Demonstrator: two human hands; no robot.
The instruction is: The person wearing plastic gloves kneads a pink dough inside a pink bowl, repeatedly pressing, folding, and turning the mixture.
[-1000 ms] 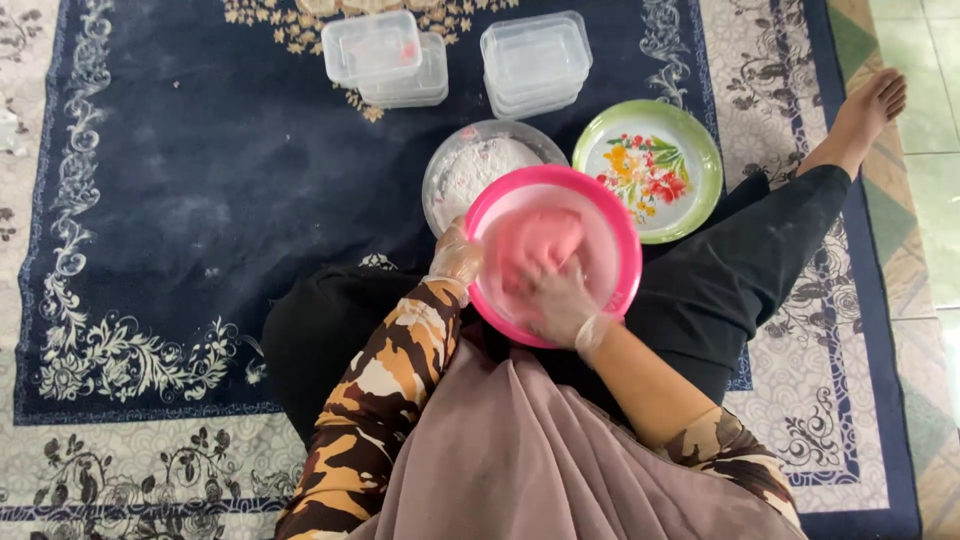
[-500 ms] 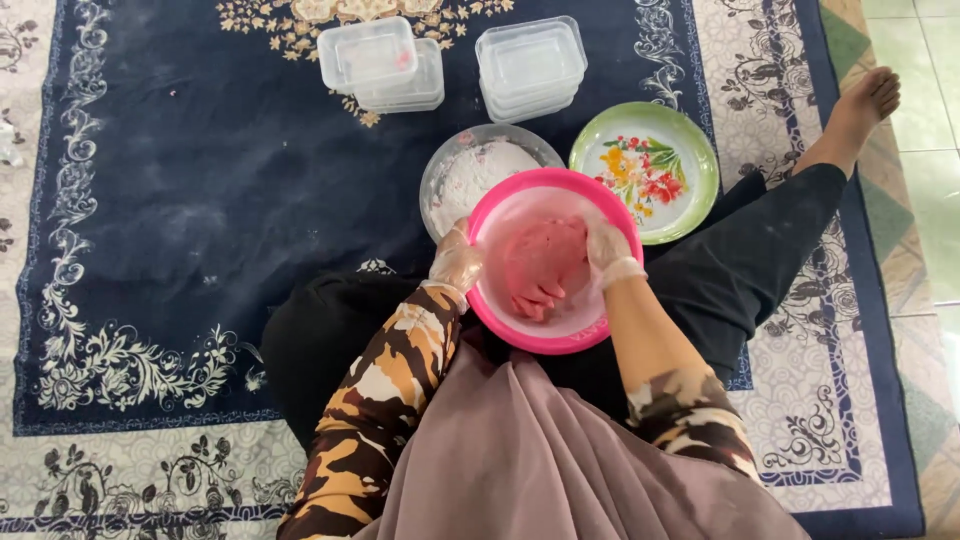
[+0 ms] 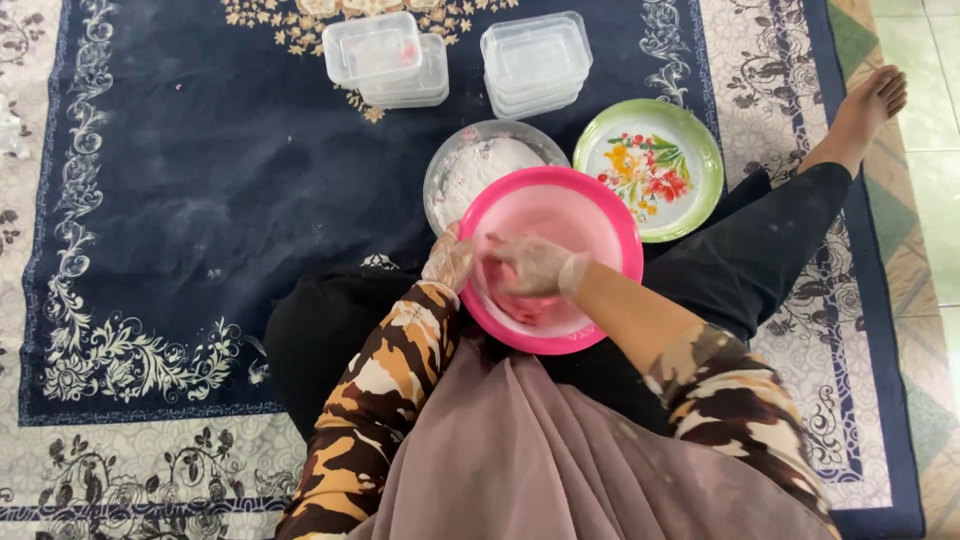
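A pink plastic bowl [image 3: 590, 215] rests on my lap, holding pink dough [image 3: 520, 305] at its near side. My right hand [image 3: 535, 265], in a thin clear glove, lies inside the bowl with its fingers curled over the dough. My left hand [image 3: 450, 260], also gloved, grips the bowl's left rim. Right behind the pink bowl stands a metal bowl of white flour [image 3: 480, 165].
A green-rimmed plate with a flower print [image 3: 650, 165] lies right of the flour bowl. Two stacks of clear plastic containers [image 3: 385, 55] [image 3: 535, 60] stand further back on the dark blue patterned carpet [image 3: 180, 180]. My right leg [image 3: 800, 220] stretches toward the tiled floor.
My right hand has swept from the bowl's right side to its near left, pressing the dough down there. My left hand stays on the rim.
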